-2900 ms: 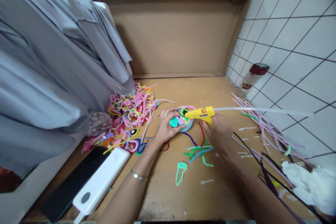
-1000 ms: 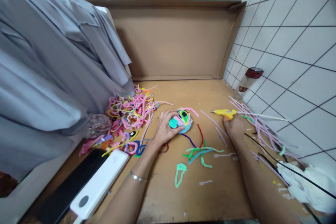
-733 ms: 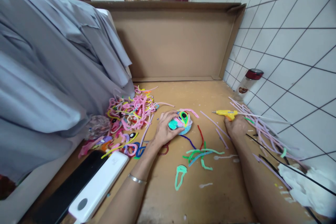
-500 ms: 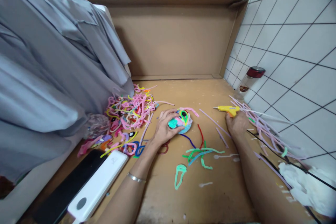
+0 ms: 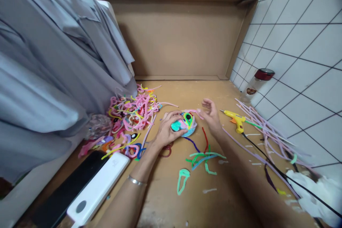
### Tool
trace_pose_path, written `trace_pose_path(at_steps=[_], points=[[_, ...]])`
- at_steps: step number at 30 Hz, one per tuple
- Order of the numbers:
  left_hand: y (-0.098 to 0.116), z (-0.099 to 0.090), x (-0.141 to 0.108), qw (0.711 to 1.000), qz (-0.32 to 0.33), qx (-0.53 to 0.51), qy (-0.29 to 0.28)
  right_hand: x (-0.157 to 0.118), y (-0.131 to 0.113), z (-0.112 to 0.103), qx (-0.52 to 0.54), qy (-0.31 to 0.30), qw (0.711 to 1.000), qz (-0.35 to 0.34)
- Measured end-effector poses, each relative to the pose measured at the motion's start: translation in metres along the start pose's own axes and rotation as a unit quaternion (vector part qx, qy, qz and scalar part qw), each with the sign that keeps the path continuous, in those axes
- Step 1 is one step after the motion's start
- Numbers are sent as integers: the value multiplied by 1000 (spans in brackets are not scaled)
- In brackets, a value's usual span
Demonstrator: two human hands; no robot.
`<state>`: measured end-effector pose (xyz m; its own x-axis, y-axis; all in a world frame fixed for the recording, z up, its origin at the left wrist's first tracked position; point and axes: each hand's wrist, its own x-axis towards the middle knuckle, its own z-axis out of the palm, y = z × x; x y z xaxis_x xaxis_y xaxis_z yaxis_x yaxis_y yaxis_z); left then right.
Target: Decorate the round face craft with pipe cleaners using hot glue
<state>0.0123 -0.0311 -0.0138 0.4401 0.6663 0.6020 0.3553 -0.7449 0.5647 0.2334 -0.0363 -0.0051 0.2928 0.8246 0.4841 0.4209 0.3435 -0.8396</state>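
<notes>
My left hand (image 5: 169,128) is closed around a small round craft piece (image 5: 189,123) made of coloured fuzzy strips, with a black eye-like dot ringed in yellow and green. A pink strip (image 5: 192,110) sticks out at its upper right. My right hand (image 5: 210,113) is beside that strip, thumb and index finger together at its end, other fingers raised. The yellow glue gun (image 5: 236,119) lies on the table right of my right hand. Below the craft piece are a red strip (image 5: 205,139), a dark blue strip (image 5: 192,144) and several green strips (image 5: 205,158).
A tangled pile of pink and yellow strips (image 5: 139,110) is on the left, near a white power bank (image 5: 100,188) and grey cloth (image 5: 58,60). Lilac strips (image 5: 272,135), a red-lidded jar (image 5: 258,83), a black cord (image 5: 278,171) and white tissue (image 5: 315,192) are on the right.
My right hand has let go of the glue gun, which now lies on the table, and has moved left to the pink strip. My left hand still holds the craft piece.
</notes>
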Motion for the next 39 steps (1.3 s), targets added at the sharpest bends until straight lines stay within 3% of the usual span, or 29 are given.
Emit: trace_pose_path(at_steps=[4,10,16,26,32,39], points=[[-1,0,1,1000,3,-21,-12,7,-22,23,107,-123,986,22],[-1,2,0,998,27,-46,-15,9,-34,13,94,-239,966,-45],[0,2,-1,997,34,-56,-39,2,-32,9,113,-302,945,-52],[1,0,-1,994,30,-89,-59,6,-20,11,121,-319,938,-60],[3,2,-1,992,20,-112,-54,9,-20,11,116,-319,940,-18],[3,5,0,988,-53,-148,-10,5,-20,9,94,-259,961,15]])
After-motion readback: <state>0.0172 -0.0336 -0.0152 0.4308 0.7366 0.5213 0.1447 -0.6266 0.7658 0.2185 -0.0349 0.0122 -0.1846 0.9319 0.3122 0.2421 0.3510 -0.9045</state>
